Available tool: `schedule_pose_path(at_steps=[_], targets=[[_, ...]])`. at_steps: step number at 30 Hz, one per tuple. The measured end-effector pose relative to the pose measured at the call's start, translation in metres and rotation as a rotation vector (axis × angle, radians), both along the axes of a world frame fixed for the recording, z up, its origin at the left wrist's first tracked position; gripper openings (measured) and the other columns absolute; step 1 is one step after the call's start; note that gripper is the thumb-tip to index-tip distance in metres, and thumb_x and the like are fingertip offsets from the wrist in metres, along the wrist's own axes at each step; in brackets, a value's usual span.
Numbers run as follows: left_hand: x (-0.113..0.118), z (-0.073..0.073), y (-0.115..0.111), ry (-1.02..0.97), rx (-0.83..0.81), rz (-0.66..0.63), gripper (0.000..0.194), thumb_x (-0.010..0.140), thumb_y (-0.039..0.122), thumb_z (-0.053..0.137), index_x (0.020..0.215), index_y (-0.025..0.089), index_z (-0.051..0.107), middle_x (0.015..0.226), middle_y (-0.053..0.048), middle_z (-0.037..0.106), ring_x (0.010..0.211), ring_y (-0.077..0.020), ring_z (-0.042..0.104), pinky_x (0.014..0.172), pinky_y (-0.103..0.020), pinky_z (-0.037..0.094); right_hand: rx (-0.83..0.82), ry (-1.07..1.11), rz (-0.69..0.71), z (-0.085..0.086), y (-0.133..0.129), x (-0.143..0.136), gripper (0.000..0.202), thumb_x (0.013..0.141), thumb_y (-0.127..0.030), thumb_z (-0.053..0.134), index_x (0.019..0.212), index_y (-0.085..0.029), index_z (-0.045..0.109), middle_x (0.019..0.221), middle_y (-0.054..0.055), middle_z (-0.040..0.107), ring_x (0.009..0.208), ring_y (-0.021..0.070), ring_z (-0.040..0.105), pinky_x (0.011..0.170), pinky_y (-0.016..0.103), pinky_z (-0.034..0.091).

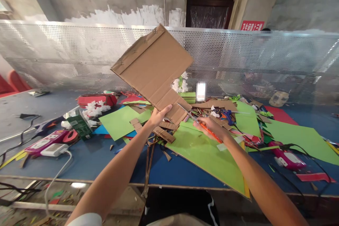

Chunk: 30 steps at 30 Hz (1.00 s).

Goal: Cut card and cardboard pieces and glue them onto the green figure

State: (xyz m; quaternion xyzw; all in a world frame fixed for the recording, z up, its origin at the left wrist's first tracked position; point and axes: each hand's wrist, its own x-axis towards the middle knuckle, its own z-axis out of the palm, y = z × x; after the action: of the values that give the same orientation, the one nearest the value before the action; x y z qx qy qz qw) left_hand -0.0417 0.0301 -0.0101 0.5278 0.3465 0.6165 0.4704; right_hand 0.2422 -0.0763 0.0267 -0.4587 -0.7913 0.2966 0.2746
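Note:
My left hand (160, 114) grips the lower edge of a large brown cardboard sheet (156, 65), which is tilted up above the table. The sheet has a cut-in notch on its right side and a narrower tongue near my hand. In my right hand (208, 127) is a pair of scissors with orange handles (212, 132). The blades point up and left at the tongue's right part; I cannot tell whether they bite into it. Below lie green paper sheets (206, 152) and brown cardboard scraps (164, 134).
A blue glue gun (227, 116) lies right of the scissors. Purple power strips (287, 156) with cables sit at both sides. At left are a green box (79, 123), white paper flowers (95, 110) and a red case (97, 100). A perforated metal screen (79, 56) stands behind the table.

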Motion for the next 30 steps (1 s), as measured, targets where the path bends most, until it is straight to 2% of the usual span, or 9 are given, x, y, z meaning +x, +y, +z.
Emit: schedule_pose_path(at_steps=[7,11,14,19,22,30], targets=[[0.002,0.005,-0.007,0.051,0.011,0.026,0.083,0.063,0.058,0.092,0.131,0.016,0.069,0.127,-0.016,0.075,0.123,-0.0385,0.068,0.11,-0.053,0.053,0.062,-0.058,-0.051,0.002,-0.004,-0.002,0.05,0.097,-0.065,0.054,0.074,-0.022,0.048,0.06,-0.004,0.042,0.056,0.0135,0.043,0.055,0.026,0.028],[0.003,0.003,-0.006,0.058,0.034,0.033,0.084,0.065,0.06,0.09,0.133,0.017,0.068,0.124,-0.015,0.077,0.123,-0.0385,0.068,0.11,-0.052,0.054,0.1,-0.078,-0.061,0.003,-0.003,-0.001,0.049,0.097,-0.063,0.056,0.073,-0.021,0.05,0.059,-0.004,0.042,0.056,0.0132,0.042,0.056,0.026,0.026],[0.003,0.003,-0.005,0.062,0.047,0.027,0.087,0.064,0.061,0.09,0.134,0.016,0.068,0.124,-0.016,0.077,0.125,-0.0393,0.067,0.111,-0.054,0.053,0.06,-0.072,-0.06,0.002,-0.002,0.0,0.048,0.096,-0.065,0.055,0.077,-0.02,0.054,0.06,-0.004,0.045,0.056,0.0136,0.044,0.056,0.025,0.027],[0.004,0.013,-0.015,0.137,0.028,-0.017,0.085,0.061,0.063,0.091,0.129,0.016,0.071,0.123,-0.016,0.077,0.124,-0.0407,0.067,0.11,-0.056,0.054,0.021,-0.05,-0.004,0.002,-0.002,0.0,0.051,0.096,-0.068,0.054,0.08,-0.02,0.054,0.063,-0.003,0.049,0.057,0.0147,0.049,0.057,0.026,0.032],[0.005,0.017,-0.02,0.148,0.042,-0.027,0.084,0.061,0.063,0.091,0.129,0.018,0.071,0.124,-0.015,0.077,0.123,-0.0401,0.068,0.109,-0.054,0.055,0.052,-0.037,-0.026,0.0,-0.002,-0.003,0.054,0.096,-0.07,0.052,0.081,-0.019,0.058,0.065,-0.002,0.05,0.059,0.0155,0.05,0.057,0.027,0.034],[0.005,0.007,-0.009,0.111,0.04,-0.034,0.084,0.061,0.063,0.09,0.129,0.017,0.071,0.125,-0.015,0.077,0.124,-0.0398,0.068,0.11,-0.055,0.054,0.112,-0.018,-0.093,-0.009,-0.002,-0.012,0.058,0.096,-0.073,0.049,0.079,-0.019,0.064,0.061,0.0,0.055,0.06,0.0181,0.051,0.058,0.028,0.037]])
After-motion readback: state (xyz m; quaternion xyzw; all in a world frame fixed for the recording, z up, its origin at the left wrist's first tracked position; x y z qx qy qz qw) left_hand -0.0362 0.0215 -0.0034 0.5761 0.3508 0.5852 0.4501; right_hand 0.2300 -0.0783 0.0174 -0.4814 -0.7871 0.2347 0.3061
